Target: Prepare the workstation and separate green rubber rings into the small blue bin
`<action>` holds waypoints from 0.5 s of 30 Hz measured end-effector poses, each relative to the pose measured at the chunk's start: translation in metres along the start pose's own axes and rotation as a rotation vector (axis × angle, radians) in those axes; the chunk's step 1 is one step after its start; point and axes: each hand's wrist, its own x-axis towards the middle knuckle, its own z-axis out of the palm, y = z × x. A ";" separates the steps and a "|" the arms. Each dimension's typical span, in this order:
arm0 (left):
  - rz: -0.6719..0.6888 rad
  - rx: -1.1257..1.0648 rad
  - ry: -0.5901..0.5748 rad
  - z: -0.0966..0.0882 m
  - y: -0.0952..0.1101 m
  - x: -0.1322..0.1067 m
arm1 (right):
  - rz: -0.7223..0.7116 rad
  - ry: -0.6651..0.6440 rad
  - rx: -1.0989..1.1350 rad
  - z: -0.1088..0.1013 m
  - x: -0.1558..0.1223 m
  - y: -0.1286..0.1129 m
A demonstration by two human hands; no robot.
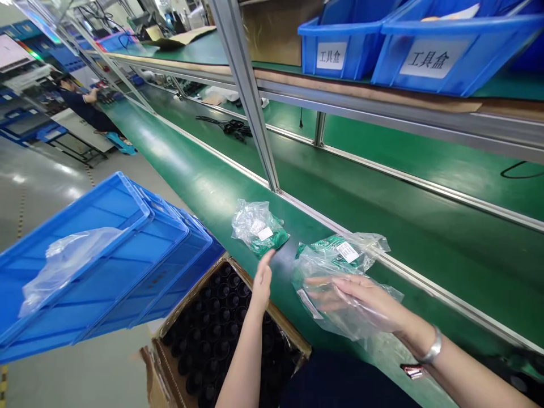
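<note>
My left hand [262,279] reaches forward with its fingers stretched out, the tips touching a small clear plastic bag of green parts [258,228] that lies on the green bench. My right hand [359,299] lies flat with fingers extended inside or under a larger clear plastic bag [340,266], which holds green parts with a white label near its far end. A silver bracelet sits on my right wrist.
Stacked blue crates [106,255] with a loose plastic bag stand tilted at the left. A cardboard box of black round parts [212,334] sits below the bench edge. Blue labelled bins [408,45] rest on the upper shelf. A metal post [250,96] rises ahead. Another person works far left.
</note>
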 end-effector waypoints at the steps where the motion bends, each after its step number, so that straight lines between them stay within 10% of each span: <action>1: -0.019 -0.069 -0.214 0.008 0.008 -0.014 | 0.015 -0.031 0.003 0.002 -0.010 -0.008; 4: -0.108 -0.219 -0.642 0.028 0.031 -0.042 | 0.019 -0.019 -0.003 0.005 -0.037 -0.024; 10: -0.292 -0.183 -0.968 0.064 0.054 -0.065 | 0.058 0.214 0.095 0.001 -0.060 -0.010; 15: -0.438 -0.330 -0.747 0.097 0.058 -0.091 | -0.074 0.256 0.183 -0.009 -0.064 0.009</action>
